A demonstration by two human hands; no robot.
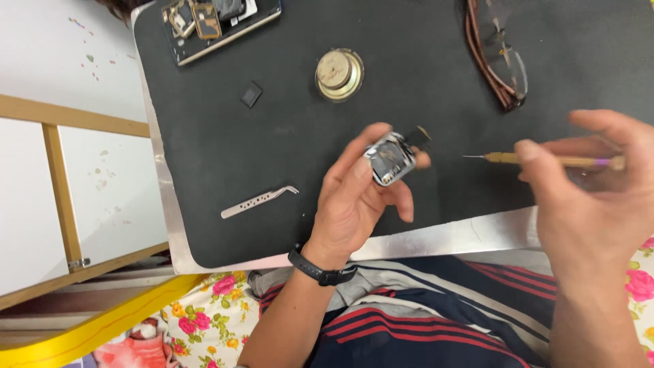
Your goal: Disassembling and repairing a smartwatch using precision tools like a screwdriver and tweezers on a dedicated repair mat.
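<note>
Head view looks down on a black work mat (422, 61) that fills most of the scene, laid over a silvery board whose edge shows along the near and left sides. Far right on the mat lies a pair of brown-rimmed glasses (501, 58); far left sits a dark tray of watch parts (218, 20). Near the mat's middle rests a round brass-coloured disc (338, 73), with a small black square piece (251, 94) to its left, and silver tweezers (259, 202) lie untouched toward the near left. The left hand (354, 204) (a black band on its wrist) curls its fingers around a small silver watch case (390, 159), pinching it between thumb and fingertips just above the mat, back facing up. That back looks open, with metal works glinting inside, so the opening seems done, though I cannot tell how much inner work remains. The right hand (593, 197) pinches a thin wooden-handled pin tool (552, 160) between thumb and forefinger, its fine needle tip pointing left toward the case but not touching it; the tool's work on the case looks yet to come.
</note>
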